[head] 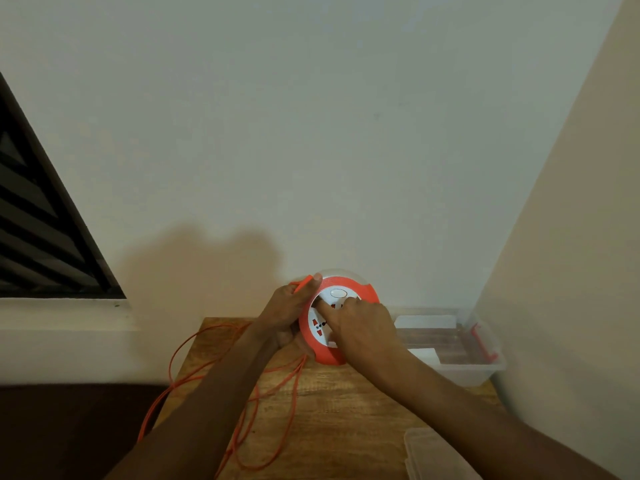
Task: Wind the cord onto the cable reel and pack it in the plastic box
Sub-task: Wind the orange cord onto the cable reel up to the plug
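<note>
Standing tilted above the wooden table (339, 410), orange cable reel (341, 320): left hand (287, 313) clasps its left rim and cord (221, 382); right hand (360, 323) presses its white face. Loose cord trails left; open plastic box (485, 365) sits right of reel.

Surface: a brown wooden table (346, 410) with visible grain, set into the corner where two pale walls meet.
Far right of the table: a clear, rectangular plastic box (481, 368), open at the top, with a red clip on its right end; it stands just beside the side wall.
Near right edge: a clear, flat plastic lid (433, 455), only partly in view at the bottom of the picture.
Left half: a thin orange cord (287, 407) lying in loose, overlapping loops on the wood, some loops hanging past the left edge of the table.
Contact: box and lid are well apart; the cord touches neither.
</note>
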`<state>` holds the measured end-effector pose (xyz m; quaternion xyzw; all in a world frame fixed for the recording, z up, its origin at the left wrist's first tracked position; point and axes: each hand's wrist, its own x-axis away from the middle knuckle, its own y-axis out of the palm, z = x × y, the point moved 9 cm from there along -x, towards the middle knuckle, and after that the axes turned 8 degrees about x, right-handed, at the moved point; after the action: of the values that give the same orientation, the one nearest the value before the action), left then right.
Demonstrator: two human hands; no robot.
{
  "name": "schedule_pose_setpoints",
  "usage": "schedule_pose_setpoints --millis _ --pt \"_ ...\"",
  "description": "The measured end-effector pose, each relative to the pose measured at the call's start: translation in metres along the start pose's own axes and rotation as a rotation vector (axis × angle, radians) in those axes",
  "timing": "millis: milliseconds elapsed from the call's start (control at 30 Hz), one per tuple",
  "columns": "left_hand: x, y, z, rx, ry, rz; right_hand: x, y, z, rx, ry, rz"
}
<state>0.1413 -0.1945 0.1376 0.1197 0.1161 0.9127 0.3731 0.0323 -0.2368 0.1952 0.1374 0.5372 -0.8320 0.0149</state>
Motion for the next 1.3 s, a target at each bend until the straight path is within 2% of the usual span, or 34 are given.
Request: schedule_pose_setpoints --millis 67,133,233,367,433,500,567,600,667,733,767,867,967,1100,1167,1300 --pt "0.000 -0.002 0.006 0.018 0.026 0.039 -0.005 0.002 0.005 -0.078 0.058 0.009" --pt "0.001 -0.004 0.012 0.045 0.057 0.100 -0.007 0.006 0.022 -0.260 0.219 0.006" --pt "0.002 -0.008 0.014 -0.005 0.128 0.204 -0.004 0.026 0.042 -0.720 0.459 -0.082" --pt "0.006 -0.015 0.012 0.070 0.166 0.267 0.010 0.054 0.029 -1.601 0.741 -0.258" --pt "0.004 -0.015 0.017 0.061 0.170 0.249 0.015 0.056 0.023 -1.860 0.830 -0.280" --pt "0.002 -0.014 0.019 0.066 0.153 0.225 0.017 0.054 0.019 -1.959 0.845 -0.277" --pt "0.002 -0.011 0.017 0.082 0.113 0.186 0.018 0.050 0.023 -1.796 0.800 -0.245" --pt "0.001 -0.012 0.015 0.090 0.098 0.172 0.019 0.046 0.030 -1.582 0.757 -0.194" --pt "0.001 -0.013 0.013 0.107 0.080 0.164 0.022 0.025 0.048 -1.102 0.628 0.007" --pt "0.001 -0.013 0.012 0.108 0.074 0.156 0.022 -0.005 0.049 -0.759 0.399 0.207" --pt "0.001 -0.012 0.012 0.105 0.071 0.145 0.020 -0.015 0.040 -0.623 0.253 0.243" --pt "0.002 -0.004 0.009 0.112 0.049 0.089 0.013 -0.019 0.006 -0.334 -0.089 0.112" --pt "0.002 0.003 0.008 0.063 0.033 0.044 0.009 -0.013 0.001 -0.161 -0.170 -0.004" --pt "-0.001 0.000 0.017 -0.034 0.073 0.042 0.010 -0.004 0.000 -0.015 -0.216 -0.051" --pt "-0.008 -0.002 0.015 -0.110 0.096 0.056 0.007 0.008 0.007 0.005 -0.169 -0.100" --pt "-0.014 -0.003 0.011 -0.097 0.073 0.067 0.001 0.016 0.011 -0.044 -0.025 -0.147"
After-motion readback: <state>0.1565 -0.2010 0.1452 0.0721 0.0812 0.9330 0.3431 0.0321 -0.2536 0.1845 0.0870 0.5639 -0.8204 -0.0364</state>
